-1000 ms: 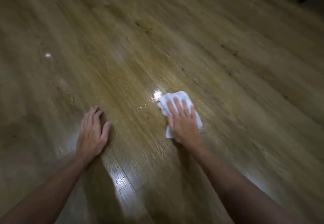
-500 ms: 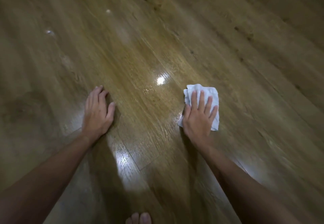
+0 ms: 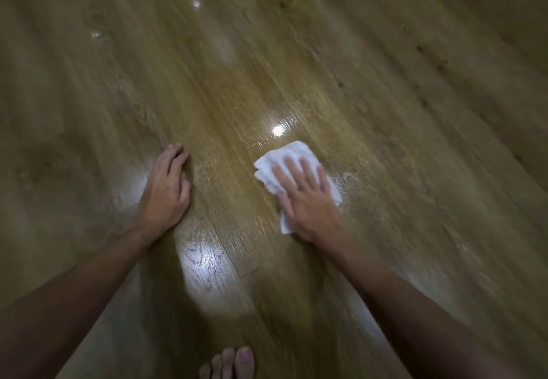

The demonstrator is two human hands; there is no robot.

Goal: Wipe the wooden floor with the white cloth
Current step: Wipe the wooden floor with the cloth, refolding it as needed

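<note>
The wiping looks mid-course: the right hand [image 3: 308,200] lies flat with fingers spread, pressing the folded white cloth [image 3: 284,159] onto the wooden floor [image 3: 415,111] near the middle of the boards in view, palm down, not clenched. The left hand [image 3: 167,188] is open, empty, propped on the boards just beside. A faint pale smear sits by the cloth's right edge; much floor beyond seems left. No containers anywhere in sight.

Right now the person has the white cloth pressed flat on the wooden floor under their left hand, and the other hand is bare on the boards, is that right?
Not quite: the head view shows the white cloth pressed flat on the wooden floor under the right hand. The left hand is the bare one on the boards.
</note>
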